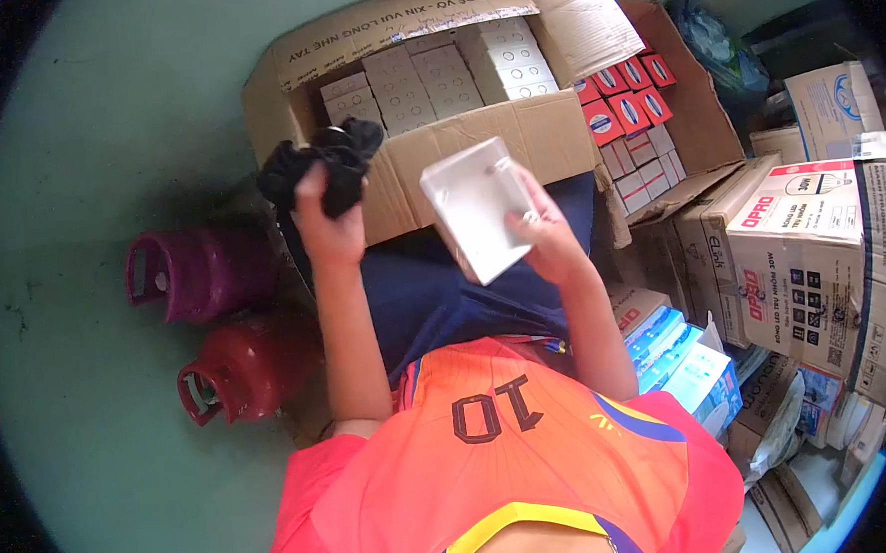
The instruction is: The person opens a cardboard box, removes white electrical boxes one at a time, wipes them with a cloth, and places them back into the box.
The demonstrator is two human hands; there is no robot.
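My left hand [328,227] is closed around a bunched black cloth [332,162], held over the front left corner of a large open cardboard carton [496,139]. In my right hand [549,236] is a shallow white plastic box [478,210], tilted, with its hollow side toward me. My right thumb presses on its inside near one edge. Inside the carton stand stacked rows of small pale boxes [423,87] with round markings.
Right of the carton, another open carton [695,113] holds red-and-white small boxes [625,112]. Printed cartons [797,248] and blue packs [672,350] are piled to my right. A purple gas cylinder [202,274] and a red gas cylinder [252,367] stand left.
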